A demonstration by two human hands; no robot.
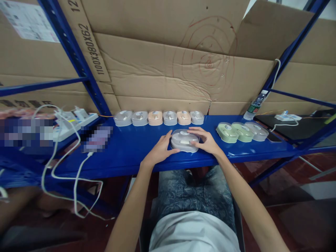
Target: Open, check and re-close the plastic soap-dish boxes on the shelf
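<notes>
Head view: grey case (184, 140) sits on the blue shelf (126, 150), mid-length along it and close to the shelf's front edge, lid facing up. Long axis runs left-right, parallel to that front edge; which end is the case's front cannot be told. Left hand (160, 150) cups the left end, fingers curled against the side wall and thumb toward the lid. Right hand (207, 140) lies over the right end, fingers slightly spread across the lid, palm on the shelf side; the case is clasped between both hands. Open shelf surface: a bare blue band lies between the case and the shelf's back edge, and more bare surface runs toward the shelf's left end. A row of six cases (159, 118), grey and peach, lines the shelf's back edge, against the cardboard (162, 70). Three cases (243, 131), two green and one grey, stand toward the shelf's right end, apart from the right hand. A power strip (75, 120) with white cables (76, 175) occupies the shelf's left end, the cables hanging over the front edge. A water bottle (255, 105) leans at the shelf's back right corner.
</notes>
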